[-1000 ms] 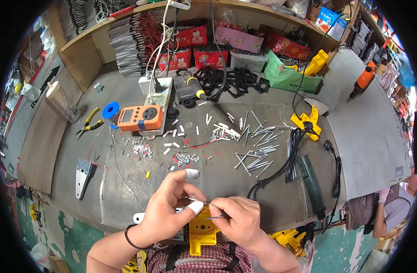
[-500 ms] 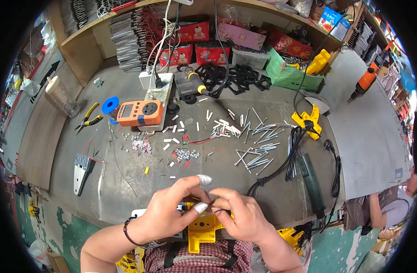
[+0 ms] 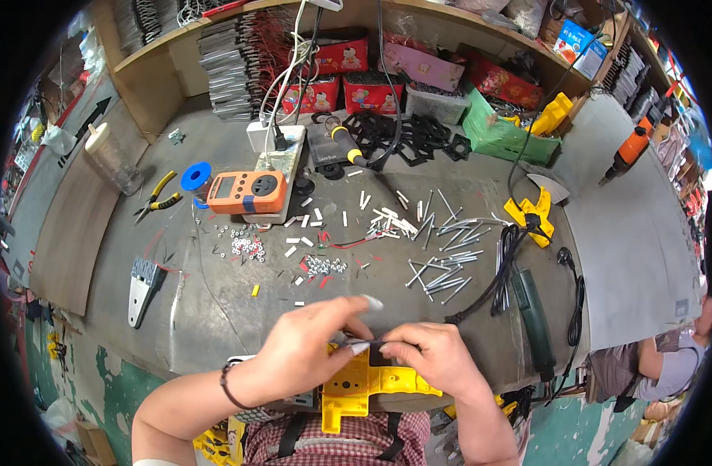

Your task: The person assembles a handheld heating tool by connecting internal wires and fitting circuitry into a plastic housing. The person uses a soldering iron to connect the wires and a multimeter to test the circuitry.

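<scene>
A yellow plastic housing point(image 3: 348, 398), with an arm reaching to the right, lies at the bench's front edge below my hands. My right hand point(image 3: 433, 353) pinches a short dark strand point(image 3: 377, 343), which looks like a cable end. On its other side, my left hand point(image 3: 301, 349) closes thumb and fingers at the same strand. White coverings wrap the left thumb and forefinger, and that forefinger points outward. The left palm and fingers partly hide what lies between them.
Long screws point(image 3: 449, 264), white sleeves point(image 3: 391, 224) and small metal parts point(image 3: 325, 266) lie mid-bench. An orange meter point(image 3: 247, 193), soldering iron point(image 3: 348, 146) and pliers point(image 3: 158, 198) sit farther back. At right are a dark green tool point(image 3: 533, 318) and an electric screwdriver point(image 3: 634, 147).
My right hand has moved right, drawing away from the left and uncovering the housing's right arm. The dark strand now shows between the hands. The whole view has shifted slightly.
</scene>
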`<action>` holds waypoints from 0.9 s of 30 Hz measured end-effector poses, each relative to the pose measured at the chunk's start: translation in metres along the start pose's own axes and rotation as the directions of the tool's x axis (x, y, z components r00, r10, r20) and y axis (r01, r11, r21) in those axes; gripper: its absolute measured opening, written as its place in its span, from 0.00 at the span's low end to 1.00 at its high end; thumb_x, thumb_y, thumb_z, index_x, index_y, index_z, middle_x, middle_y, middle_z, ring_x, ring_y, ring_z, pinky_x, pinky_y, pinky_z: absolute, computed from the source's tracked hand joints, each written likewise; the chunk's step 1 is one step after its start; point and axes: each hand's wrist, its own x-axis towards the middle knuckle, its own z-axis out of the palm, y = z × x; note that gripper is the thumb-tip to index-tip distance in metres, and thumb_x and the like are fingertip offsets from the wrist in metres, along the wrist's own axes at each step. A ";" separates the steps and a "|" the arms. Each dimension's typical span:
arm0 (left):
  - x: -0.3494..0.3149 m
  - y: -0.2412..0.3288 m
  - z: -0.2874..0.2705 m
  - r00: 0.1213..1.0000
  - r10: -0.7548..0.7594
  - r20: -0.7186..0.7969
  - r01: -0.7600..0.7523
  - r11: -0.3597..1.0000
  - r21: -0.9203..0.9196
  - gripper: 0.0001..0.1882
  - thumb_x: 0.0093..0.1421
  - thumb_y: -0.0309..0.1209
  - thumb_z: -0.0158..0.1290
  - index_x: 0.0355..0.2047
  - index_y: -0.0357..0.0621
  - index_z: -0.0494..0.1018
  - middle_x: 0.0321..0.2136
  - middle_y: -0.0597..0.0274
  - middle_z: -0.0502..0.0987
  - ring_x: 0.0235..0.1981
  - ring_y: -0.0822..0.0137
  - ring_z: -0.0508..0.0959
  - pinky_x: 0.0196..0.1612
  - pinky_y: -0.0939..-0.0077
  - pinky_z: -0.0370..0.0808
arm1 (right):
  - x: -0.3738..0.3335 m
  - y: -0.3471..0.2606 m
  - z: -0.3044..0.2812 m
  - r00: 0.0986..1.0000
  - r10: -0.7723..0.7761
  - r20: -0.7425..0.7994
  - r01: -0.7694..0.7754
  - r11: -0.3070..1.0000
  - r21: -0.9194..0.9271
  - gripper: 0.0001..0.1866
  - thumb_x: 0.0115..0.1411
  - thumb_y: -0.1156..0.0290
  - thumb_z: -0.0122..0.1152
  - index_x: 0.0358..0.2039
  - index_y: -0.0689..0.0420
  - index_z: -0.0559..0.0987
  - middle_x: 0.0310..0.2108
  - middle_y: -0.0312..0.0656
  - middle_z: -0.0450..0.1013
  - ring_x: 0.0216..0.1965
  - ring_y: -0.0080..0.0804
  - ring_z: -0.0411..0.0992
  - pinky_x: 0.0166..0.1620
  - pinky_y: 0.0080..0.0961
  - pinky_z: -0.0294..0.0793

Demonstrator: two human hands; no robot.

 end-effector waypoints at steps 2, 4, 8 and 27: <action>0.001 -0.003 0.003 0.998 0.054 0.039 -0.056 0.997 0.052 0.26 0.45 0.21 0.60 0.47 0.40 0.67 0.31 0.60 0.78 0.32 0.59 0.78 0.35 0.67 0.75 | 0.001 0.001 0.000 0.999 0.020 0.028 -0.019 0.999 -0.045 0.06 0.54 0.71 0.61 0.29 0.60 0.77 0.24 0.46 0.74 0.26 0.44 0.74 0.30 0.32 0.72; 0.005 0.008 -0.004 0.999 -0.003 0.043 -0.001 0.995 0.103 0.25 0.45 0.21 0.59 0.46 0.40 0.68 0.32 0.60 0.77 0.32 0.59 0.78 0.35 0.67 0.75 | 0.003 -0.001 -0.003 1.000 0.023 0.004 -0.023 0.999 -0.032 0.06 0.54 0.71 0.61 0.29 0.60 0.77 0.24 0.46 0.74 0.26 0.44 0.74 0.30 0.32 0.72; 0.006 0.016 -0.022 0.984 0.082 0.159 -0.139 0.911 0.387 0.25 0.42 0.21 0.57 0.45 0.39 0.71 0.33 0.58 0.75 0.31 0.60 0.76 0.32 0.69 0.75 | -0.001 0.000 -0.009 0.999 0.037 -0.038 -0.038 0.998 -0.040 0.06 0.54 0.71 0.62 0.29 0.60 0.77 0.24 0.46 0.74 0.26 0.44 0.74 0.30 0.32 0.72; -0.059 0.055 -0.029 0.923 0.122 0.365 -0.281 0.861 0.423 0.06 0.46 0.31 0.50 0.26 0.45 0.69 0.22 0.66 0.66 0.28 0.69 0.71 0.27 0.77 0.69 | -0.021 -0.023 -0.012 0.816 -0.391 0.426 0.495 0.853 -0.164 0.10 0.48 0.72 0.59 0.33 0.56 0.75 0.26 0.37 0.71 0.28 0.32 0.72 0.32 0.29 0.73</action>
